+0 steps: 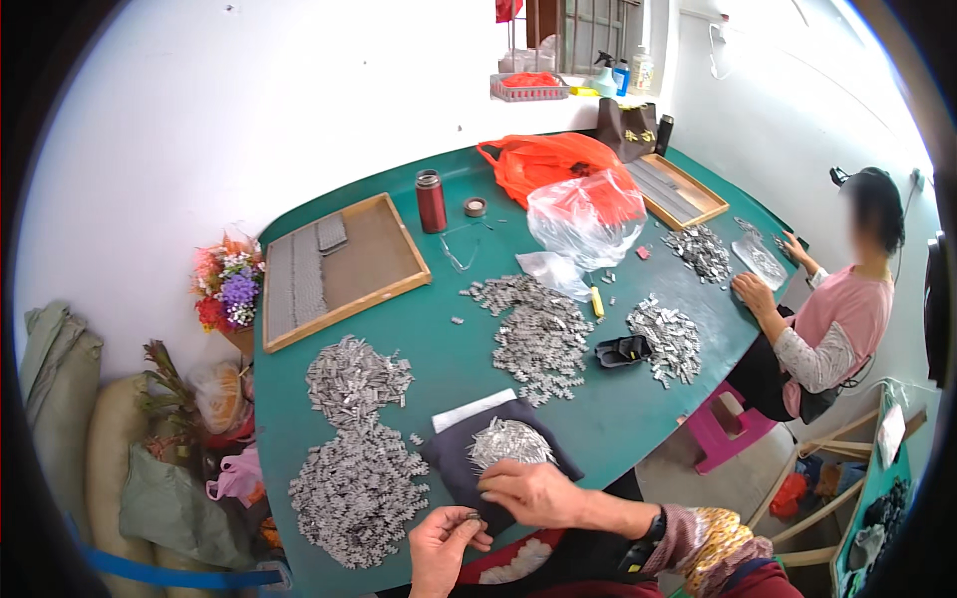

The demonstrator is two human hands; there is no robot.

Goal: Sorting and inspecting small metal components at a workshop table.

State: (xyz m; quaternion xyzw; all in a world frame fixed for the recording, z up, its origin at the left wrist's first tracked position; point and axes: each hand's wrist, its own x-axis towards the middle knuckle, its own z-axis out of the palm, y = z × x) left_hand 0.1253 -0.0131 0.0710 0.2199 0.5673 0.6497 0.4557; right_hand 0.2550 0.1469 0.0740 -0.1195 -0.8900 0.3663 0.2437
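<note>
At the table's near edge my left hand (446, 550) is closed, thumb against fingers, round a small grey metal part (473, 517) that barely shows. Just to its right, my right hand (533, 493) is bent down with fingertips pinched together; whatever they hold is too small to make out. Beyond the right hand lies a heap of thin silvery pins (510, 443) on a folded dark cloth (451, 466). Left of the cloth spreads a large heap of toothed grey metal pieces (359, 493), with a heap of narrow metal pieces (357, 381) behind it.
More metal pieces (538, 344) cover the table's middle. A wooden tray (374, 269) with rows of parts stands at far left, near a red flask (431, 202). Plastic bags (583, 214) lie at the back. A co-worker (832, 309) sits at right, hands on the table.
</note>
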